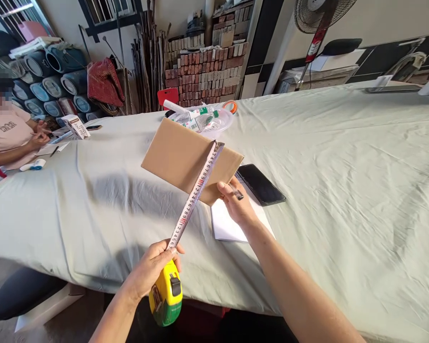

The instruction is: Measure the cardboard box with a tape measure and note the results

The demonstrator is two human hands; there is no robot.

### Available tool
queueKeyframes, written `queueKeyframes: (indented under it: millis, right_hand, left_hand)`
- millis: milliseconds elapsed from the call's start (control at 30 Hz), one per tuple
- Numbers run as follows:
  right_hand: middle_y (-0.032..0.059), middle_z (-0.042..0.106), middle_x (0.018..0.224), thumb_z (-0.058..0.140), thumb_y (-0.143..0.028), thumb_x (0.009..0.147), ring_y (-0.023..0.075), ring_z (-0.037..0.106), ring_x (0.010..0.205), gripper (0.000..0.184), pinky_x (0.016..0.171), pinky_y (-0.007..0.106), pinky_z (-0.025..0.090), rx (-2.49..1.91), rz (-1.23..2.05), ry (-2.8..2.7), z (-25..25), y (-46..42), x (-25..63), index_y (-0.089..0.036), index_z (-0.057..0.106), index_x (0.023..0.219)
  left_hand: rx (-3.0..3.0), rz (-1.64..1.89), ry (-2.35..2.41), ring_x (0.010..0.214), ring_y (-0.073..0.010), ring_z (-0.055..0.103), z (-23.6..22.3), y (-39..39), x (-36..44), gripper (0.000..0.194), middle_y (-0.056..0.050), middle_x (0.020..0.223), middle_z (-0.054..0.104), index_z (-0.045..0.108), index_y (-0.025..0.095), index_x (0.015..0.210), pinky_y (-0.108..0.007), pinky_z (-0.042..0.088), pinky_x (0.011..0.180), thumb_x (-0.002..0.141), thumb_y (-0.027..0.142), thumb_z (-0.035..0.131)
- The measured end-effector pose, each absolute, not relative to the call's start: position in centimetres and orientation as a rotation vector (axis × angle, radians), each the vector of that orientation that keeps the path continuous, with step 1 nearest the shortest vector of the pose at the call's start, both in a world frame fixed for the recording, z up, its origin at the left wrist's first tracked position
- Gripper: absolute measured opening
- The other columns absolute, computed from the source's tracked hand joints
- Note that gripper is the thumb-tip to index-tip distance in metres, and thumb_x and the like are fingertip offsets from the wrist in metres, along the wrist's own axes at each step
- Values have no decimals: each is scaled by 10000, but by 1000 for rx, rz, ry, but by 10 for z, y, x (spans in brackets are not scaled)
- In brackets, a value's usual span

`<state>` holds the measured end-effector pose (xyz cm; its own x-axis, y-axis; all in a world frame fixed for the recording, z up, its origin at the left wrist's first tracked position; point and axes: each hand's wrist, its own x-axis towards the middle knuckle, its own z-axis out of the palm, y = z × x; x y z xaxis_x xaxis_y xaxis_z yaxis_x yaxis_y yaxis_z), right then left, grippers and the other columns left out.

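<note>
My left hand [150, 267] grips a yellow and green tape measure [166, 295] near the table's front edge. Its white blade [196, 190] runs up and to the right, with the tip lying over a brown cardboard sheet [180, 155]. My right hand [238, 202] holds that cardboard sheet by its lower right edge, tilted above the table, and a dark pen [237, 193] sticks out between its fingers. Under that hand lies a white sheet of paper [227, 224]. A black phone [260, 184] rests just to the right of the cardboard.
A pale green cloth [343, 166] covers the long table. A clear bowl with bottles [209, 119] stands behind the cardboard. A seated person [7, 133] is at the far left with a small box [76, 126]. A fan [318, 19] and stacked bricks [203, 66] stand behind.
</note>
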<state>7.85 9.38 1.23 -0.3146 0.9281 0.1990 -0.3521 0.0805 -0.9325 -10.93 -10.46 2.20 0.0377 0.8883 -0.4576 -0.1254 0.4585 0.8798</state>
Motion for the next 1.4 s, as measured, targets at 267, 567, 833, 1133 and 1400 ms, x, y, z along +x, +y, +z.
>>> queueKeyframes:
  millis: [267, 567, 833, 1133, 1400]
  right_hand:
    - [190, 400, 1492, 862, -518, 568, 381, 586, 1150, 1186, 868, 488, 535, -954, 955, -1715, -4, 86, 41, -258, 219, 1530]
    - [90, 657, 1160, 532, -631, 867, 188, 646, 798, 742, 800, 365, 525, -919, 1129, -1632, -15, 99, 74, -266, 331, 1481]
    - [44, 653, 730, 437, -600, 917, 158, 583, 642, 488, 648, 303, 482, -1127, 1069, -1367, -10, 106, 101, -177, 678, 887]
    - [-16, 566, 552, 440, -444, 932, 145, 509, 546, 381, 564, 274, 374, -1319, 894, -1619, -23, 101, 93, -213, 539, 645]
    - [-45, 510, 519, 487, -416, 914, 126, 451, 506, 382, 535, 262, 341, -1384, 833, -1726, -31, 103, 93, -226, 399, 594]
  left_hand:
    - [639, 969, 1206, 569, -125, 525, 22, -103, -111, 326, -25, 694, 611, 629, 173, 931, -229, 419, 514, 806, 469, 682]
    - [688, 948, 1036, 532, -120, 539, 31, -33, -75, 294, -32, 686, 634, 622, 147, 964, -222, 438, 504, 791, 379, 675]
    - [406, 868, 886, 525, -166, 593, 4, 27, -51, 328, -36, 645, 639, 563, 142, 1125, -271, 485, 505, 804, 183, 615]
    - [228, 828, 777, 480, -129, 551, -1, 32, -62, 77, -23, 633, 594, 591, 146, 844, -254, 471, 487, 859, 185, 527]
    - [251, 770, 762, 476, -138, 561, -2, 34, -62, 125, -16, 591, 593, 544, 167, 781, -239, 447, 481, 885, 230, 517]
